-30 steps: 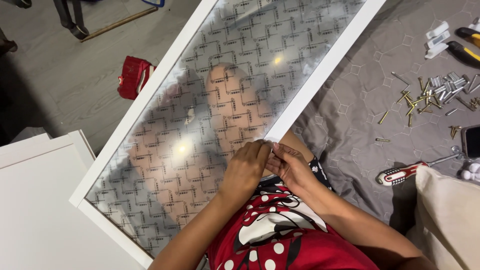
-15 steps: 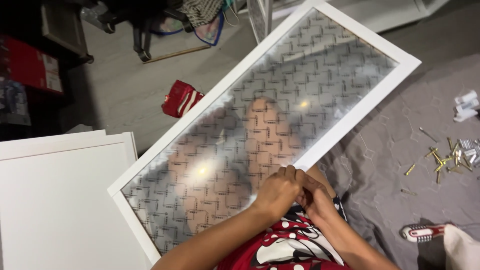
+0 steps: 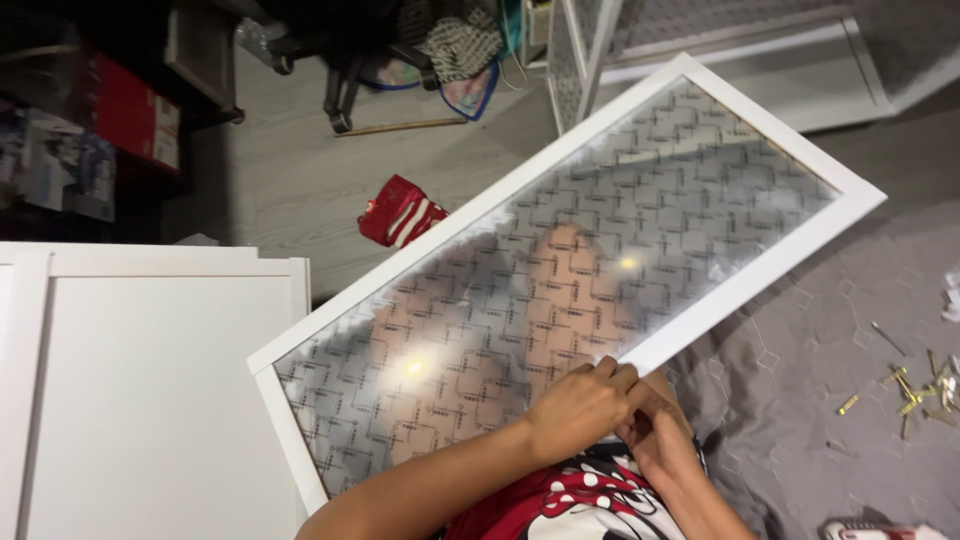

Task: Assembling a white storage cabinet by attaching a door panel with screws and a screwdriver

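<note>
On grey fabric, both hands' fingers (image 3: pixel 610 378) pinch the white-framed patterned glass panel (image 3: pixel 560 290).

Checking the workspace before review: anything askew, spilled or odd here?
Brass screws lie scattered loose on the grey cloth, not in a container. The white-framed patterned panel sits diagonally across the lap, both hands at its lower edge. A red item lies on the floor.

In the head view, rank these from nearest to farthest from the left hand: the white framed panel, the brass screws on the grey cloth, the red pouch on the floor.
1. White framed panel: the left hand touches its lower edge.
2. Red pouch: on the floor, up and to the left, beyond the panel.
3. Brass screws: on the grey cloth, far right.
</note>
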